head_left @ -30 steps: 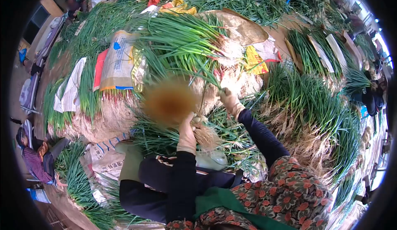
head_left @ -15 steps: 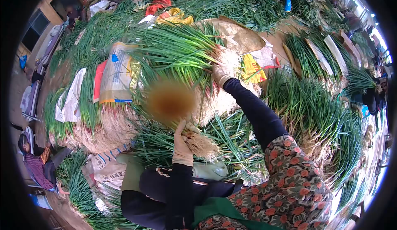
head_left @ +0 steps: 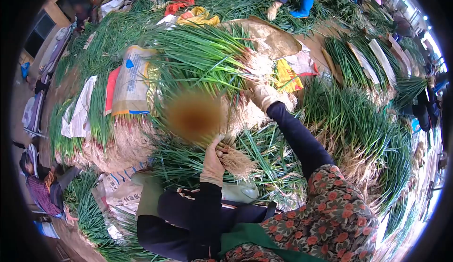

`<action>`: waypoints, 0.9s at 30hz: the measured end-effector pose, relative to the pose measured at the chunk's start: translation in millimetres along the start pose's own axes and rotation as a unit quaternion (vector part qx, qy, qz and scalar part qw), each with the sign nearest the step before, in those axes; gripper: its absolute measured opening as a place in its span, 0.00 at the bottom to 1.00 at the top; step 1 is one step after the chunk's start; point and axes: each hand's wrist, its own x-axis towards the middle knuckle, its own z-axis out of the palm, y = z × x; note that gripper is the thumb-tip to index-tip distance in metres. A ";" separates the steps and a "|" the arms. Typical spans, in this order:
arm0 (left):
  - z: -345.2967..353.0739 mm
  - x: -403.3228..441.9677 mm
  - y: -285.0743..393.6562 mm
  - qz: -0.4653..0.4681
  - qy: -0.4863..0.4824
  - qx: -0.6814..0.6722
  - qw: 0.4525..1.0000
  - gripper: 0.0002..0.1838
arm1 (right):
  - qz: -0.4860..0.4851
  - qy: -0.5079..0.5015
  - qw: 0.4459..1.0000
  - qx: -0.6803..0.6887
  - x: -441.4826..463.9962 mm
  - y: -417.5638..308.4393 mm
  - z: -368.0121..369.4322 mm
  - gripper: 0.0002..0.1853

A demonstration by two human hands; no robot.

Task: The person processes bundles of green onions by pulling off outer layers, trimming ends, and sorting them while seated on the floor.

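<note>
My left hand (head_left: 213,162), in a pale glove, is closed round a small bunch of green onions (head_left: 237,163); its brown roots point right, and a brown blur hides the rest. My right hand (head_left: 264,94), also gloved, reaches to the root side of a large heap of green onions (head_left: 203,49). Its fingers are bent at the stems just below the white roots (head_left: 258,65) and look closed on some green onions, though the fingertips are partly hidden.
Printed sacks (head_left: 132,83) and a yellow bag (head_left: 287,75) lie among the heaps. A brown sheet (head_left: 269,38) lies behind. More green onions (head_left: 358,125) are heaped at right. A person in blue boots (head_left: 303,8) bends at the back; another person (head_left: 45,186) sits at left.
My right hand has drawn back slightly down and right from the white roots. My left hand has shifted a little right with its bunch. The person in blue boots has come nearer and bent down.
</note>
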 end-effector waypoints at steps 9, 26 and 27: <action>-13.6 16.4 -9.7 -0.010 0.019 -0.002 1.000 0.10 | -0.220 -0.299 0.928 0.011 -107.4 -77.2 -26.6 0.19; -19.1 -0.3 -1.7 0.029 -0.032 -0.082 0.996 0.13 | 0.069 -0.573 0.750 0.324 -91.5 -3.3 74.6 0.15; -19.0 2.8 -2.5 0.024 -0.040 -0.085 0.995 0.14 | -0.183 -0.287 0.927 0.156 -55.2 9.7 66.6 0.14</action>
